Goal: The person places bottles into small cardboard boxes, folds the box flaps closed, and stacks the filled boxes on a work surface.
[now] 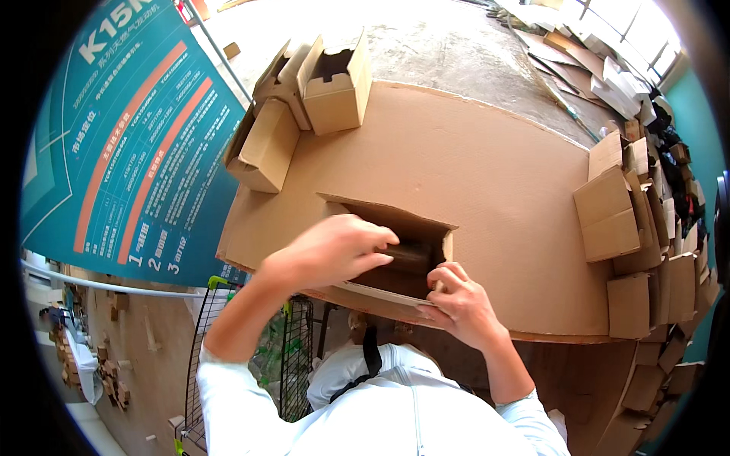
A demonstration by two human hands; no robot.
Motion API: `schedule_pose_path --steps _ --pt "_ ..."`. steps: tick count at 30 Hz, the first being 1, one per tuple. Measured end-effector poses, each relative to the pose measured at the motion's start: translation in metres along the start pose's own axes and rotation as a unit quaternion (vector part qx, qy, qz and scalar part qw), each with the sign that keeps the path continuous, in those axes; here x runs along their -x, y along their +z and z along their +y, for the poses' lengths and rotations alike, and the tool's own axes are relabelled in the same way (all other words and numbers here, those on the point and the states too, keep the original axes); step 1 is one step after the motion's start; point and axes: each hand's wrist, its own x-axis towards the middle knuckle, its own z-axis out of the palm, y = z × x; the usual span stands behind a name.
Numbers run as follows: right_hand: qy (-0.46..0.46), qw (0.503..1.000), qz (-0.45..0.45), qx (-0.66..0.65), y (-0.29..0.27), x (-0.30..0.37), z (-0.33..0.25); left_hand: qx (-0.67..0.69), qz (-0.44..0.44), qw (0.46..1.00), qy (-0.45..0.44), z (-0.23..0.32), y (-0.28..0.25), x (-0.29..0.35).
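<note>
- Right now the person leans over a counter (494,175) covered by a large brown cardboard sheet, both forearms in white sleeves.
- At the near edge of the counter sits an open cardboard box (395,251), its flaps spread and its dark inside facing up.
- Over the box's left side hovers the left hand (331,251), fingers curled and reaching into the opening, where they close around a dark cylinder-like object (407,257) lying inside; how firm the grip is I cannot tell.
- At the box's near right corner rests the right hand (456,300), fingers bent, pinching the edge of the box wall and front flap.
- Farther back on the left, a cluster of small folded cartons (304,99) stands at the counter's far corner, one with its top open.
- Along the right side, a long heap of more folded cartons (639,251) runs from the far end down past the counter's edge.
- To the left hangs a teal printed banner (129,144), and below it a black wire cart (293,365) stands on the floor beside the person.
</note>
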Motion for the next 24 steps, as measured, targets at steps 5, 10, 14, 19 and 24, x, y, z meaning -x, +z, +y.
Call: schedule_pose_path --steps 5,10,14,19,24 --pt "0.026 0.999 -0.016 0.016 0.002 -0.004 -0.005 0.161 0.451 0.857 -0.192 -0.06 -0.004 0.159" --pt "0.052 0.997 -0.018 0.049 0.0 -0.012 -0.022 -0.034 0.269 0.763 -0.587 -0.265 0.205 0.389" --pt "0.096 0.992 0.008 0.076 0.001 -0.01 -0.033 0.167 0.01 0.78 -0.603 -0.304 0.337 0.423" --pt "0.13 0.985 0.045 0.1 0.011 -0.006 -0.043 0.03 -0.184 0.79 -0.583 -0.338 0.407 0.391" --pt "0.159 0.979 0.048 0.121 0.014 -0.006 -0.053 -0.049 0.069 0.845 -0.528 -0.314 0.422 0.416"
